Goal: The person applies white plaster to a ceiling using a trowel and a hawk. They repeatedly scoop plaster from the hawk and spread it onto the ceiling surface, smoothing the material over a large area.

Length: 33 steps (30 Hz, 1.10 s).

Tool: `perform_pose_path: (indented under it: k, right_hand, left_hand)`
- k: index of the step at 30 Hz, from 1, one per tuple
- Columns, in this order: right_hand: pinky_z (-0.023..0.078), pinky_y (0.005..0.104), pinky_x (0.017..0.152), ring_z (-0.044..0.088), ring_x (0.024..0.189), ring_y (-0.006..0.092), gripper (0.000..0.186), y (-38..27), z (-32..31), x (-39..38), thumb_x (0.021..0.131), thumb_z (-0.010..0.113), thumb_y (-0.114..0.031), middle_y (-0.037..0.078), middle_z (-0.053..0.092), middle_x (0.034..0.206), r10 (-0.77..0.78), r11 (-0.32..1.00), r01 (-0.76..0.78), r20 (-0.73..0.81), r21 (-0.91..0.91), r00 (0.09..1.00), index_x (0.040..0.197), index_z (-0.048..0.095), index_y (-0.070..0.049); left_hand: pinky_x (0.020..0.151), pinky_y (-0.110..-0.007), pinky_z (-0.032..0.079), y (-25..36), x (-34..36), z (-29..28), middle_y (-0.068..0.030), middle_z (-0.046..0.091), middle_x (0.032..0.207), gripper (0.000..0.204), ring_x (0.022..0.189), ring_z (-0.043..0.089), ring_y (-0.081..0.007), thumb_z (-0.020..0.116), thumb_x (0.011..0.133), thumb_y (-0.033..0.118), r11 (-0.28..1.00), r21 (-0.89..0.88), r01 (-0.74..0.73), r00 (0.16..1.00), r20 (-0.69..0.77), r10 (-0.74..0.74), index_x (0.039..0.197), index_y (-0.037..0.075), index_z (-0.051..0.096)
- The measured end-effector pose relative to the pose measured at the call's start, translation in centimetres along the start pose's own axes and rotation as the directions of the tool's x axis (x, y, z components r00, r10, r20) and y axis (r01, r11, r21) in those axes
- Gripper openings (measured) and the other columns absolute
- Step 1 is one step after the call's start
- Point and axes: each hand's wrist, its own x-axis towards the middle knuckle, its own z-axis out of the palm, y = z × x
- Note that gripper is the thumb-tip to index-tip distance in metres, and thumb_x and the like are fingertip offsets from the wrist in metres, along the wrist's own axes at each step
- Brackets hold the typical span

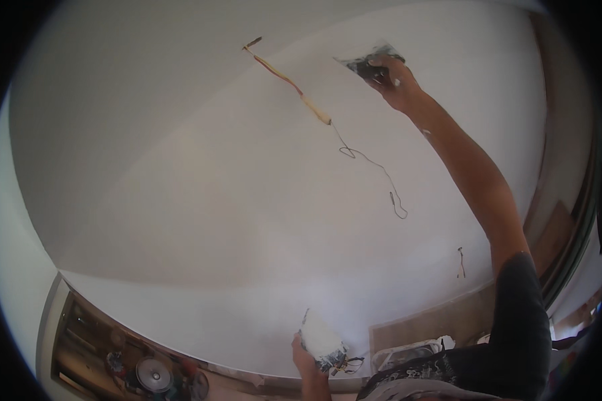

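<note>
My right hand (398, 80) is raised at the end of a stretched arm and grips a dark, putty-smeared plastering trowel (374, 59). The trowel's blade lies at or close to the white ceiling (201, 180); I cannot tell whether it touches. White flecks stick to the hand and forearm. Low in the view, my left hand (305, 357) is closed around the edge of a spattered plate (331, 361) that carries white putty (321, 336). Left of the right hand, a yellow and red cable (281, 77) hangs from the ceiling and ends in a thin looped wire (374, 164).
A second short pair of wires (461, 264) hangs at the lower right. Below are a round metal pan-like object (153, 374) among clutter at the lower left, and a white tub (408, 354) beside my body. A dark curved frame (575, 220) runs along the right.
</note>
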Motion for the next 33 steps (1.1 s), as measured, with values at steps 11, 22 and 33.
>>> perform_pose_path:
  k: [11,22,33]
  right_hand:
    - [0.051,0.0367,0.097,0.058,0.104,0.0246,0.034,6.2,1.5,13.4,0.074,0.071,-0.004,0.010,0.060,0.107,0.060,0.963,-0.061,0.012,0.261,0.998,0.104,0.055,-0.005]
    - [0.053,0.0225,0.084,0.059,0.087,0.0168,0.024,-1.3,1.8,10.0,0.086,0.066,-0.011,0.009,0.061,0.101,-0.114,0.964,0.182,0.320,-0.192,0.941,0.105,0.056,0.000]
    - [0.057,0.0163,0.074,0.055,0.112,0.0178,0.042,-17.3,9.2,-11.6,0.089,0.062,-0.013,0.017,0.050,0.122,-0.062,0.994,0.017,0.442,0.107,0.895,0.121,0.045,0.008]
  left_hand:
    - [0.092,-0.044,0.049,0.7,-0.8,2.8,-0.0150,0.059,0.117,0.046,0.106,0.060,-0.0303,0.035,0.100,0.035,0.995,0.093,-0.018,0.963,-0.268,0.043,0.125,-0.001,0.049]
    - [0.088,-0.044,0.051,-0.5,0.5,-0.8,-0.0156,0.060,0.113,0.044,0.103,0.061,-0.0290,0.035,0.100,0.033,0.997,-0.069,-0.046,0.998,-0.046,0.043,0.121,-0.002,0.052]
    - [0.086,-0.045,0.051,1.0,-1.5,-0.5,-0.0175,0.060,0.112,0.046,0.099,0.061,-0.0317,0.032,0.101,0.034,1.000,0.003,0.030,0.992,0.124,-0.031,0.121,-0.002,0.051]
